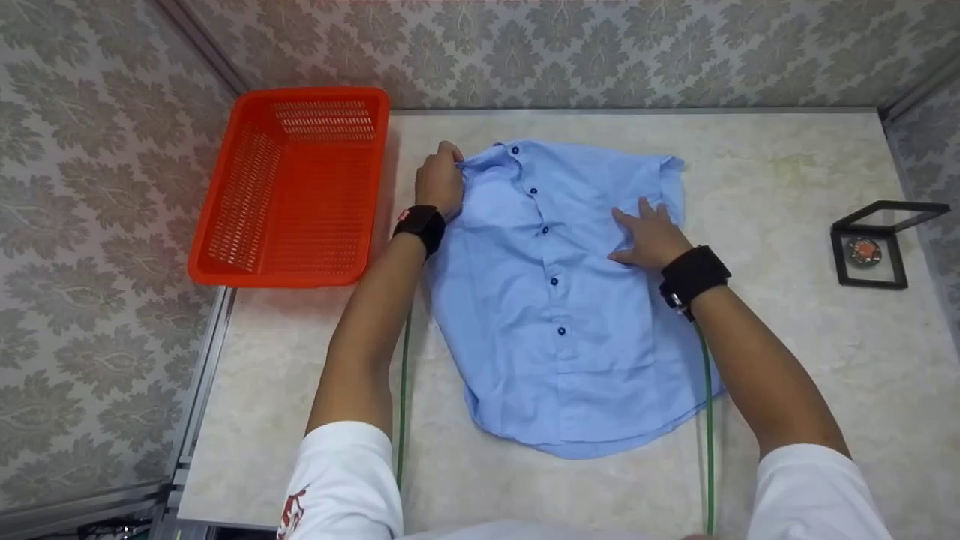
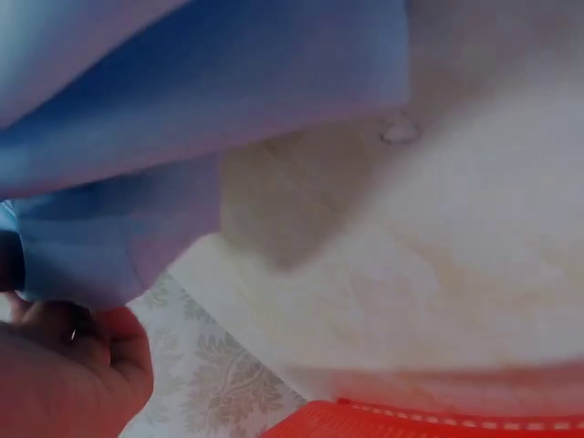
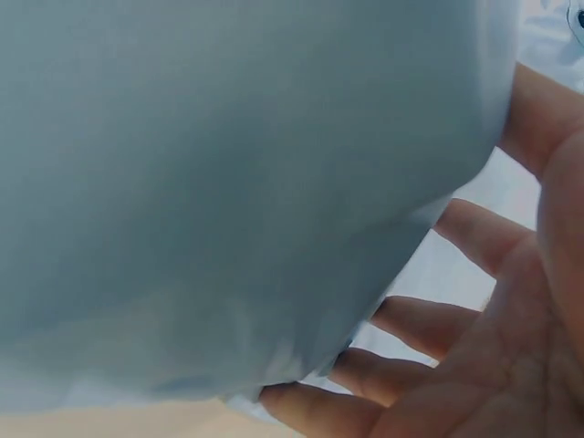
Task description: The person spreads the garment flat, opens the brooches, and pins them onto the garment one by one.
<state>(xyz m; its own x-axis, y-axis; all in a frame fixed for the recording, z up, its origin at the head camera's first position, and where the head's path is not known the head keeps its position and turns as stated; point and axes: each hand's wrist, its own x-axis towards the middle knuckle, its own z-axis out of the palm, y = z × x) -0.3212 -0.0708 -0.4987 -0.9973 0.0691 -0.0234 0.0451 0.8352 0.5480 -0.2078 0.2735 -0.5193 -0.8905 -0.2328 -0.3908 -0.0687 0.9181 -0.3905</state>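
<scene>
The light-blue button-up shirt (image 1: pixel 574 304) lies in the centre of the table (image 1: pixel 885 375). At its ten o'clock, the left hand (image 1: pixel 439 184) pinches the edge; at two o'clock, the right hand (image 1: pixel 654 236), spread, touches it. Uneven pulling could crease the front.

Booth-like workspace: patterned wall panels (image 1: pixel 562 52), metal framing (image 1: pixel 211 341).

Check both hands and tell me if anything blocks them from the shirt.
Nothing visible does: the left hand grips the shirt at its upper corner, and the right hand touches it with spread fingers. The red basket stands off to the left, not between.
</scene>
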